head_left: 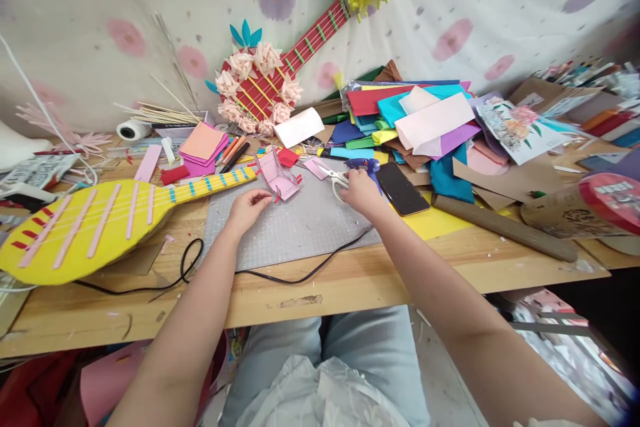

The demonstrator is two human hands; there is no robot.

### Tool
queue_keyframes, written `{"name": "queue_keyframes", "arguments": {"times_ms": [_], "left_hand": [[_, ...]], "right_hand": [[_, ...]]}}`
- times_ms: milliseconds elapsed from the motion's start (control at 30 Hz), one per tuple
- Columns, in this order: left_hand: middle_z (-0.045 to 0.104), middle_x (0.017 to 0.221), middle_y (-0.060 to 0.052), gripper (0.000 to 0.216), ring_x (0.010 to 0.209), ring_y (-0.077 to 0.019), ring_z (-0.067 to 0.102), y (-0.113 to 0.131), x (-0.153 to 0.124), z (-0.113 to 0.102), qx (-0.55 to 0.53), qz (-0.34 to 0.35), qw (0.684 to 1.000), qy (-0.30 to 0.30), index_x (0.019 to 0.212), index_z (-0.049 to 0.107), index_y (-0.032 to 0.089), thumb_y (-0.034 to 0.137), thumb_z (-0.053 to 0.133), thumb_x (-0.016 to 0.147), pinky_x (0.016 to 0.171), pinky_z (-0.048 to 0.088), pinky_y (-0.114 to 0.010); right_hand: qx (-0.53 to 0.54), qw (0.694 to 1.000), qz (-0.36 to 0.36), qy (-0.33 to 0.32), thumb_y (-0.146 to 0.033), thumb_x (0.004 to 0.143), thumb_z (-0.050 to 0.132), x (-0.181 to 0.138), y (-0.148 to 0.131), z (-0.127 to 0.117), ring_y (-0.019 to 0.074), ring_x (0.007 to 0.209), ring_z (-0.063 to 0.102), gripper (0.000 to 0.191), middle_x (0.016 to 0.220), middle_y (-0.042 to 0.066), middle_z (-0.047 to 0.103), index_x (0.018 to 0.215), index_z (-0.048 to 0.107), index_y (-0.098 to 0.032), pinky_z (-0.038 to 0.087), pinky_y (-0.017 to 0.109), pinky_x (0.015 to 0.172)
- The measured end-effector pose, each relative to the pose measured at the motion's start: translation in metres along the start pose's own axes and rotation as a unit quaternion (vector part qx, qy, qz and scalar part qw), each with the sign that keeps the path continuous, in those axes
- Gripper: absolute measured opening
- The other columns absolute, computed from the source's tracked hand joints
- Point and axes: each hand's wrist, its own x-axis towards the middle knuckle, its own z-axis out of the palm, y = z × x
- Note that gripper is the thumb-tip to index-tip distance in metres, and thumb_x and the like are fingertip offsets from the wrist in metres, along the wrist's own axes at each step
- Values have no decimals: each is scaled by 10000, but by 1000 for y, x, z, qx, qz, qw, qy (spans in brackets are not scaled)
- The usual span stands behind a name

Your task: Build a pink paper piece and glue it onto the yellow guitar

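My left hand (249, 206) rests on the grey cutting mat (300, 230), its fingers curled at the edge of a small pink paper box (278, 175) with red bits on it. My right hand (359, 190) lies further right on the mat with its fingers closed around the handles of a pair of scissors (334, 175), whose blades point left. A blue glue gun (367, 165) lies just behind that hand, its black cord (280, 275) trailing across the mat and the table edge.
A yellow cardboard guitar (95, 223) lies at the left; a red flower-decorated one (280, 77) leans on the back cloth. A black phone (401, 188), a heap of coloured paper sheets (410, 117), a cardboard tube (505, 228) and a red-lidded jar (595, 203) sit to the right.
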Motion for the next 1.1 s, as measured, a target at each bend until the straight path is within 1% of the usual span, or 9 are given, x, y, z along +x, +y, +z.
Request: {"name": "queue_keyframes", "arguments": {"times_ms": [133,233,333,433,567,733,800,967,1100], "left_hand": [[663,778,-31,173,677,-136,564,3,0,-2,36,13,999,-16,810,652,172,275,601,681,646,430,-265],[670,821,-37,158,730,-157,576,6,0,-3,105,23,994,-7,815,660,186,274,593,703,684,434,-289],[670,859,-40,140,799,-176,574,9,0,-3,172,59,983,0,814,664,196,259,573,727,729,427,-307],[665,863,-42,133,830,-183,566,9,2,-2,195,85,977,-2,813,659,194,240,560,738,746,420,-310],[663,846,-38,124,804,-179,565,5,4,0,192,74,979,-6,805,652,192,236,557,739,729,417,-305],[667,836,-33,115,803,-180,560,4,4,4,198,64,978,4,798,653,200,234,569,728,735,408,-311],[670,844,-26,113,802,-175,560,4,4,7,190,50,980,7,795,654,207,239,572,725,753,405,-316],[672,838,-21,138,795,-166,573,1,4,14,140,12,990,20,813,660,218,274,569,724,793,406,-326],[674,814,-25,142,790,-168,580,0,4,18,111,12,994,19,800,661,213,289,570,721,795,412,-328]], "right_hand": [[118,991,-43,52,-323,720,585,-12,3,1,194,884,545,353,1026,111,553,1006,514,-129,416,279,747],[176,979,-93,35,-450,697,601,-23,-4,7,168,813,549,441,972,76,577,1005,495,-153,418,268,704],[157,980,-125,-12,-499,712,574,-30,-13,15,181,832,557,460,925,67,598,1013,496,-160,410,274,707],[109,982,-148,-41,-533,744,523,-30,-20,20,196,856,559,453,922,82,603,998,505,-159,403,282,714],[60,981,-185,-11,-573,754,487,-28,-29,24,217,935,534,510,1029,128,574,1020,497,-138,389,292,787],[8,985,-168,21,-629,759,429,-29,-39,28,255,1003,508,616,1067,160,554,1070,486,-101,367,330,867],[-6,989,-145,6,-643,764,403,-29,-44,26,277,1016,510,649,1066,173,559,1083,483,-84,369,349,870],[-10,993,-86,-77,-646,777,372,-29,-55,14,310,1007,540,687,1060,213,576,1082,487,-41,391,367,843],[-17,994,-70,-82,-681,770,328,-29,-60,10,332,1000,546,749,1049,249,576,1079,498,-20,403,389,826]]}}
